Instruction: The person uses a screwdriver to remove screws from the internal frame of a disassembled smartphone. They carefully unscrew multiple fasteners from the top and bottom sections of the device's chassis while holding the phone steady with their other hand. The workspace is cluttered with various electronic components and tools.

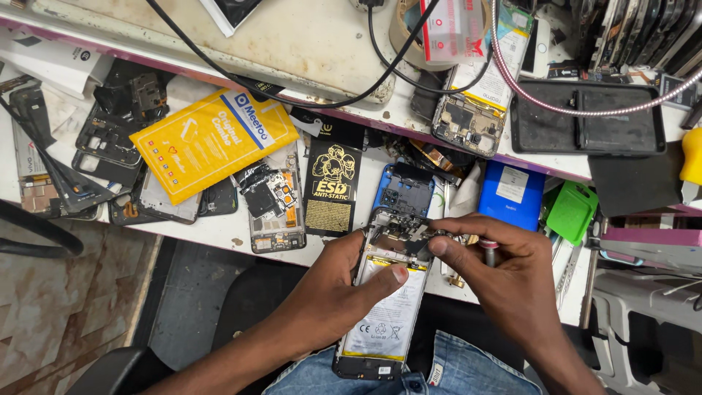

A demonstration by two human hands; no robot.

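Denim of the person's lap filled the nearest edge of the view, and the opened phone rested over it, its back cover off and a pale battery showing along most of its length. The left hand gripped the phone from its left side, fingers clamped around the frame and the thumb pressed flat on the top of the battery. The right hand came in from the other side, its thumb and forefinger pinched together at the dark circuit area near the phone's upper end; what they pinched was too small to tell. A screwdriver with a red band lay tucked under that palm, its tip hidden.

Just beyond the phone, on the white bench, lay a blue phone frame, a blue phone back and a green plastic piece. To the left sat a black anti-static pouch, another stripped phone and a yellow packet over a heap of dark frames. Farther off, on the upper shelf, stood a third opened phone, a black tray, black cables and a braided pink cable.
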